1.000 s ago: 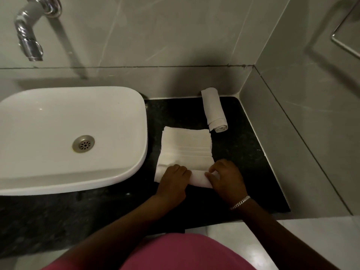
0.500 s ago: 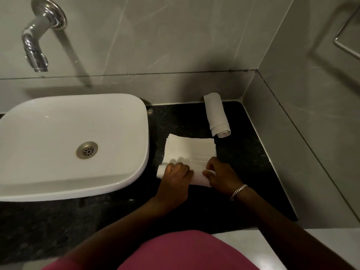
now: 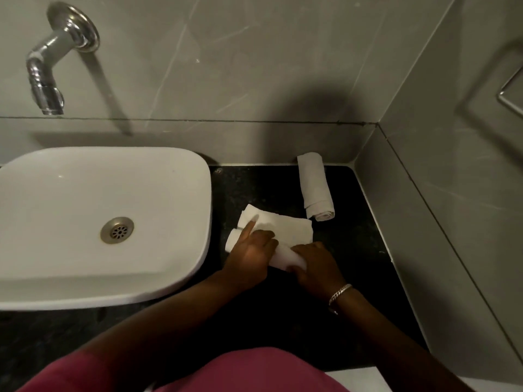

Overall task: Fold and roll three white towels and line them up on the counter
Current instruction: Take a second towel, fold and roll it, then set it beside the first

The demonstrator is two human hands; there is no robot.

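Note:
A white towel (image 3: 285, 230), partly rolled from its near end, lies on the black counter (image 3: 353, 250) right of the sink. My left hand (image 3: 252, 253) rests on the roll's left part, its forefinger stretched forward onto the flat part. My right hand (image 3: 317, 265) grips the roll's right end. Only a short flat strip of the towel shows beyond the roll. A finished rolled white towel (image 3: 315, 189) lies lengthwise at the back of the counter, its spiral end facing me.
A white basin (image 3: 169, 176) with a metal drain (image 3: 117, 230) fills the left, close to the towel. A chrome tap (image 3: 52, 66) juts from the grey tiled back wall. The side wall (image 3: 452, 193) bounds the counter on the right, with a metal rail (image 3: 509, 100).
Both hands have rolled the towel away from me, so the roll is thicker and the flat part much shorter. My left forefinger now points forward. The view has tilted down.

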